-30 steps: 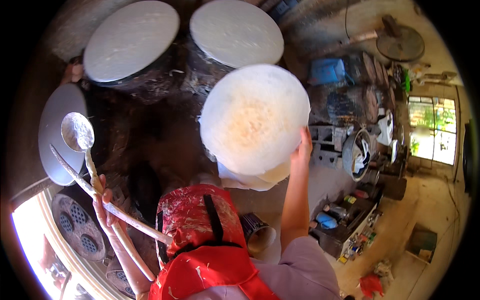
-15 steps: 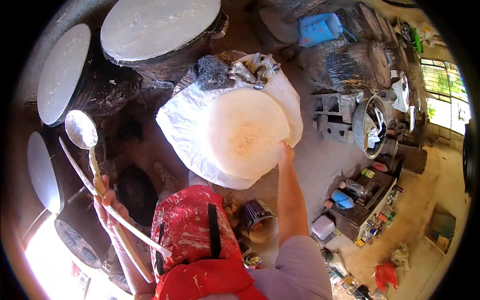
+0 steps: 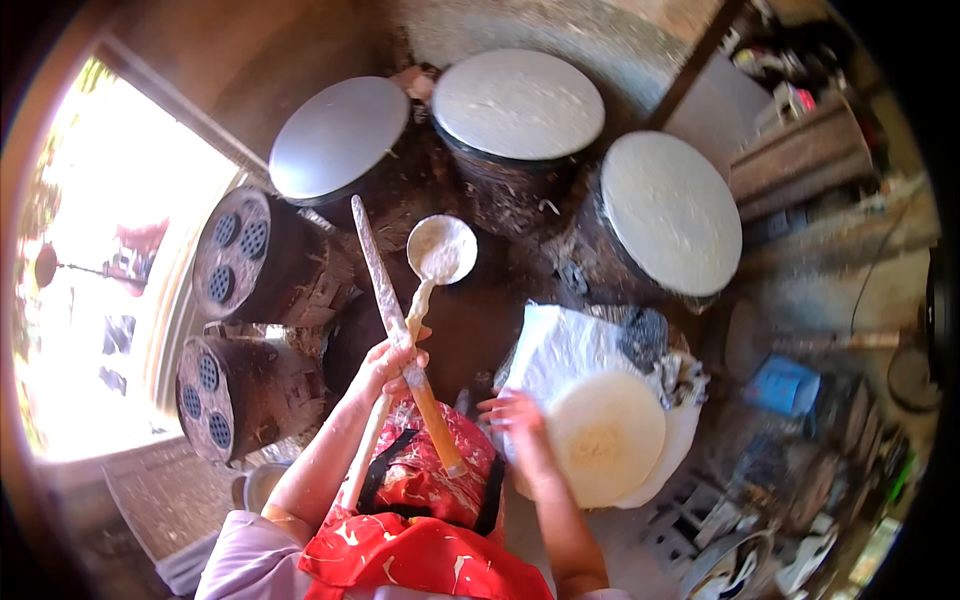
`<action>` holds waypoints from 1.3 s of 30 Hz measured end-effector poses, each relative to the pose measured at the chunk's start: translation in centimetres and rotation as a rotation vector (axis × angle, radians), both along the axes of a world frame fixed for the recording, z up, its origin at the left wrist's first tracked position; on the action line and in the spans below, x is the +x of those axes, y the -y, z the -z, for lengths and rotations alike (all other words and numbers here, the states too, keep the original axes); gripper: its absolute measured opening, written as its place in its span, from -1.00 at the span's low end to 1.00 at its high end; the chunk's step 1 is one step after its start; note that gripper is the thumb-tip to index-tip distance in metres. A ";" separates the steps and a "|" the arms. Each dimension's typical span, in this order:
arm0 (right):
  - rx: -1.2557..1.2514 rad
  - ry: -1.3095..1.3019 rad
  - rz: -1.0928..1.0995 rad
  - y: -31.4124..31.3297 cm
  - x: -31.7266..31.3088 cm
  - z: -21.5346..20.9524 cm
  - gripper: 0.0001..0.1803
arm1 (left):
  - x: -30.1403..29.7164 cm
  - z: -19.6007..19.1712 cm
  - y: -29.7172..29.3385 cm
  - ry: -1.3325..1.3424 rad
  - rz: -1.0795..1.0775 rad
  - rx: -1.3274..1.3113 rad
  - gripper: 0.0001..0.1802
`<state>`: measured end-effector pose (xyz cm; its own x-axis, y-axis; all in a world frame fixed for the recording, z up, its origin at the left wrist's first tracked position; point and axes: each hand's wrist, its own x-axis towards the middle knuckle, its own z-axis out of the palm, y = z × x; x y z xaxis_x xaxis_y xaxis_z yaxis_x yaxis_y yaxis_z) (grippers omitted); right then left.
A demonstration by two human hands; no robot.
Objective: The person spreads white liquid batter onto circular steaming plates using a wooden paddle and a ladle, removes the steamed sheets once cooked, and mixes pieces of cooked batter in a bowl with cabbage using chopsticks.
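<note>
My left hand [image 3: 385,368] is closed around two crossed tools. One is a ladle [image 3: 442,250] with whitish batter in its bowl; the other is a long, flat wooden stick [image 3: 436,420], its far half smeared with batter. Beside the stacked round flatbreads [image 3: 620,420], my right hand [image 3: 517,415] is empty, its fingers apart and somewhat blurred. The breads lie on white plastic sheeting [image 3: 545,335]. Beyond the tools stand round griddles on dark drums: a middle griddle [image 3: 520,103] and a right griddle [image 3: 672,212], both coated with white batter, and a smooth grey griddle [image 3: 338,138].
Two drum stoves with holed tops, one upper [image 3: 228,255] and one lower [image 3: 205,402], stand at the left by a bright opening. A dark scouring pad [image 3: 642,338] and a striped cloth [image 3: 685,378] lie beside the breads. A blue container [image 3: 785,386] and concrete blocks [image 3: 685,515] are at right.
My view has swung left, bringing the griddles and bright opening in. My right hand has come off the flatbread's edge and moved toward my body. The left still holds both tools.
</note>
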<state>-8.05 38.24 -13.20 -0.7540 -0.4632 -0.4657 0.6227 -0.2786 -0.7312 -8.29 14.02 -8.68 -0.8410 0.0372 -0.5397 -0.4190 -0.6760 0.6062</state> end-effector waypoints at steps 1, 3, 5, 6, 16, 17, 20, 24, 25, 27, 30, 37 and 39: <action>-0.078 -0.104 -0.215 3.3 0.8 -0.5 -0.59 | 1.2 0.2 1.1 -0.012 -0.021 -0.031 -0.49; -0.222 -0.097 -0.447 8.6 1.7 -1.9 -0.72 | 3.7 1.0 3.2 -0.039 -0.089 -0.062 -0.48; -0.204 -0.009 -0.577 10.9 2.0 -2.4 -0.82 | 6.4 1.2 4.8 -0.061 -0.174 -0.068 -0.47; -0.133 -0.072 -0.577 11.8 2.1 -2.2 -0.83 | 7.4 1.1 5.5 -0.043 -0.236 -0.035 -0.46; 0.307 -0.334 0.048 23.9 -14.9 14.2 -0.67 | 17.4 4.6 10.8 -0.069 -0.589 0.258 -0.51; 0.355 -0.392 0.052 25.5 -15.9 15.6 -0.65 | 18.1 4.9 10.9 -0.098 -0.599 0.252 -0.51; 0.648 -0.646 -0.038 29.4 -18.5 20.6 -0.60 | 19.0 5.4 11.5 -0.049 -0.679 0.304 -0.53; 0.582 -0.627 0.151 33.1 -26.2 20.9 -0.57 | 16.3 5.0 12.3 -0.026 -0.740 0.284 -0.53; 0.488 -0.527 0.132 33.5 -26.5 21.2 -0.57 | 15.5 5.1 12.3 -0.010 -0.774 0.298 -0.53; 0.317 -0.458 0.073 34.6 -25.6 20.8 -0.58 | 13.6 5.1 12.7 -0.025 -0.804 0.315 -0.54; 0.465 -0.933 -0.119 34.3 -25.1 22.7 -0.61 | 10.6 5.1 13.0 -0.089 -0.790 0.343 -0.54; 0.225 -0.634 -0.373 36.0 -23.7 17.9 -0.72 | 9.2 4.2 12.5 -0.153 -0.948 0.408 -0.55; 0.129 -0.526 -0.390 34.2 -19.3 17.1 -0.73 | 10.6 3.6 12.8 -0.152 -1.013 0.462 -0.53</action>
<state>-27.34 4.08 -30.27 -0.6845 -0.7131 -0.1515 0.2116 0.0044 -0.9773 2.32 1.21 -12.27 -0.6528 -0.5308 -0.5405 0.5082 -0.8359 0.2072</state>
